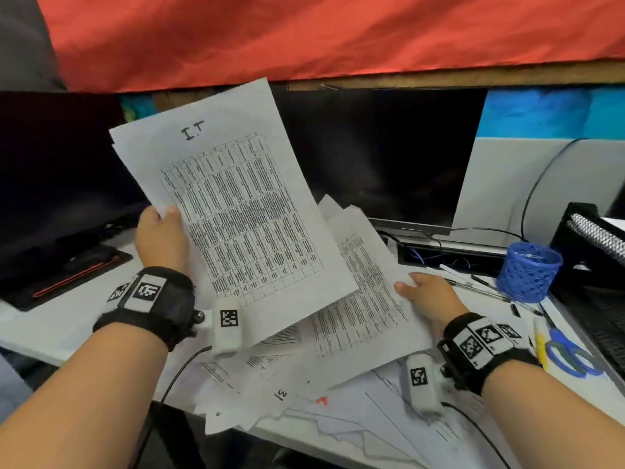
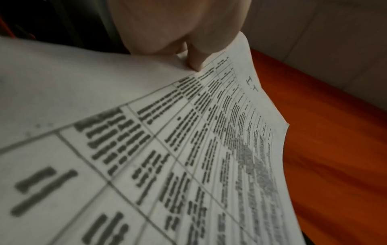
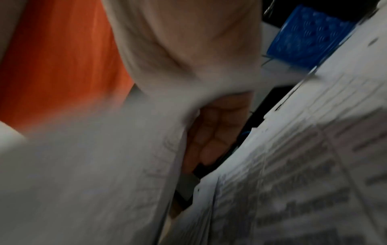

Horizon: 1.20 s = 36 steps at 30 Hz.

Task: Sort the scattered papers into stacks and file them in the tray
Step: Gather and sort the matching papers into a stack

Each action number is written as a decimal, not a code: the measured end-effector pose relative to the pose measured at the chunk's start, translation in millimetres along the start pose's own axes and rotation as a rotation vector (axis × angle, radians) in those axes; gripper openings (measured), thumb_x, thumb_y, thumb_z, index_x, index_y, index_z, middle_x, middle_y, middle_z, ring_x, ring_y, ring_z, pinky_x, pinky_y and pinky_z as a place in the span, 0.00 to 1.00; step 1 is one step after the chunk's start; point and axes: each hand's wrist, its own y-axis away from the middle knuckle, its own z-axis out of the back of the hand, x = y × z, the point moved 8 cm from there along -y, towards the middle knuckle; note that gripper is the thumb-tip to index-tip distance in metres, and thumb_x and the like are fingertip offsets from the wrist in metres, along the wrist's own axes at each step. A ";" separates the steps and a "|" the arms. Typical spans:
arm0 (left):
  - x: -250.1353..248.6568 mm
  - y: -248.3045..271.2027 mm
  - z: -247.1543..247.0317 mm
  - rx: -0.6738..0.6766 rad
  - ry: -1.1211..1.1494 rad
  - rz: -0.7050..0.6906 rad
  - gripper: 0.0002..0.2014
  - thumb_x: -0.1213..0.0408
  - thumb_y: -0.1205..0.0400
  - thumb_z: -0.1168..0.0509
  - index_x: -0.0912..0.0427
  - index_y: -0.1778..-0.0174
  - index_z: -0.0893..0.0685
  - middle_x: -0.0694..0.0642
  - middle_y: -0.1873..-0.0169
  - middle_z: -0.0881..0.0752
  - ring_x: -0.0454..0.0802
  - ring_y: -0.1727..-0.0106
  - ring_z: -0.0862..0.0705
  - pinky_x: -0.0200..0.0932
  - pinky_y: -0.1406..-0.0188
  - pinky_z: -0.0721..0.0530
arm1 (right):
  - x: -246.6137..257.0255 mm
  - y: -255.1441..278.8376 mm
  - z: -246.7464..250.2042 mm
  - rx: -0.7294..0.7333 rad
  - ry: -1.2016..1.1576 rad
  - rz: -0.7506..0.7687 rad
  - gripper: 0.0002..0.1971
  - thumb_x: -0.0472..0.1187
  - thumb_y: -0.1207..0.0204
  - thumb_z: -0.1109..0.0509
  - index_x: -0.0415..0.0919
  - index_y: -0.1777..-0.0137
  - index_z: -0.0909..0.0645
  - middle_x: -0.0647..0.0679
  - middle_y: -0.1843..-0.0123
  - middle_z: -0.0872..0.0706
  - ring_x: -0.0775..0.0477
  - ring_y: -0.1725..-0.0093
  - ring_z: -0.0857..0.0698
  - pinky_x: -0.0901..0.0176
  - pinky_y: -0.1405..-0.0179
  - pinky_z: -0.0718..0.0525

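My left hand [image 1: 162,228] holds up a thin sheaf of printed table sheets [image 1: 233,204] marked "I.T" by its left edge, thumb on the front; the left wrist view shows the thumb [image 2: 194,58] pressed on that sheet [image 2: 188,149]. My right hand [image 1: 422,292] grips the right edge of another printed sheet [image 1: 365,299], lifted off the pile, thumb on top and fingers [image 3: 211,140] beneath. A loose pile of papers [image 1: 338,411] covers the desk below both hands. The black mesh tray [image 1: 595,265] stands at the far right.
A dark monitor [image 1: 382,157] stands behind the papers, another dark screen [image 1: 50,170] at left. A blue mesh pen cup [image 1: 527,272], pens [image 1: 473,286] and blue-handled scissors [image 1: 571,353] lie between my right hand and the tray. Red cloth [image 1: 304,32] hangs overhead.
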 end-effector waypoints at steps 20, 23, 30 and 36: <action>47.3 150.9 -153.7 0.656 0.288 0.610 0.08 0.65 0.15 0.42 0.63 0.51 0.19 0.64 0.45 0.15 0.57 0.55 0.15 0.54 0.45 0.18 | -27.1 33.6 62.8 -0.032 -0.477 0.105 0.08 0.38 0.24 0.29 0.43 0.46 0.15 0.37 0.46 0.10 0.36 0.49 0.11 0.37 0.44 0.15; 33.2 162.2 -163.1 0.737 0.316 0.566 0.08 0.68 0.15 0.40 0.61 0.48 0.16 0.63 0.48 0.11 0.61 0.48 0.12 0.60 0.41 0.17 | -25.4 38.2 63.3 -0.012 -0.468 0.111 0.05 0.35 0.24 0.29 0.40 0.50 0.13 0.36 0.53 0.09 0.34 0.55 0.10 0.39 0.51 0.13; 37.2 159.5 -162.6 0.608 0.257 0.409 0.10 0.69 0.19 0.34 0.50 0.47 0.16 0.50 0.48 0.10 0.48 0.48 0.12 0.42 0.53 0.16 | -52.0 25.9 50.6 0.245 -0.244 -0.139 0.12 0.40 0.22 0.29 0.28 0.50 0.17 0.31 0.62 0.13 0.43 0.68 0.18 0.61 0.74 0.20; 44.6 126.2 -111.0 0.368 0.277 0.338 0.21 0.55 0.18 0.36 0.58 0.30 0.23 0.53 0.33 0.19 0.50 0.33 0.20 0.51 0.34 0.22 | -63.5 -21.5 42.4 0.311 -0.119 -0.374 0.16 0.47 0.21 0.30 0.33 0.47 0.17 0.38 0.61 0.09 0.41 0.65 0.12 0.53 0.63 0.13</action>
